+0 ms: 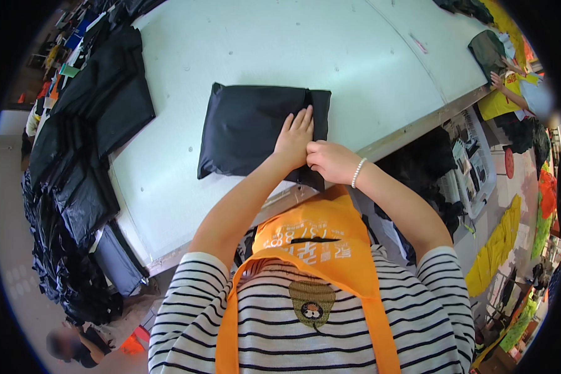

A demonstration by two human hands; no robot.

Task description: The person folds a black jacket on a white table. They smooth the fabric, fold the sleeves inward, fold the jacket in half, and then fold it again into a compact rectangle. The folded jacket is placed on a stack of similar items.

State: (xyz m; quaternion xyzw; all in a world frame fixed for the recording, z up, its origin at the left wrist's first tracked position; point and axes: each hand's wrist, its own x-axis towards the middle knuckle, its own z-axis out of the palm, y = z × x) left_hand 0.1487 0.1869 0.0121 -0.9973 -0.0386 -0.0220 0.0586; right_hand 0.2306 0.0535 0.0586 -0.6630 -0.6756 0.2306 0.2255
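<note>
A folded bundle of smooth black fabric (246,128) lies on the pale tabletop in front of me, close to the near edge. A narrower strip or flap runs down its right side. My left hand (296,137) rests flat on the bundle near that strip, fingers stretched out. Just beside its wrist, my right hand (327,159) is closed with fingertips pinched at the strip's edge. What lies right between those fingertips is mostly hidden.
Stacked black folded fabric pieces (121,93) cover the table's left end. Under the near right edge sit dark cloth and a pale plastic crate (480,165). At the far right, another person's hands (497,81) touch a dark piece. A yellow cloth (495,246) lies lower right.
</note>
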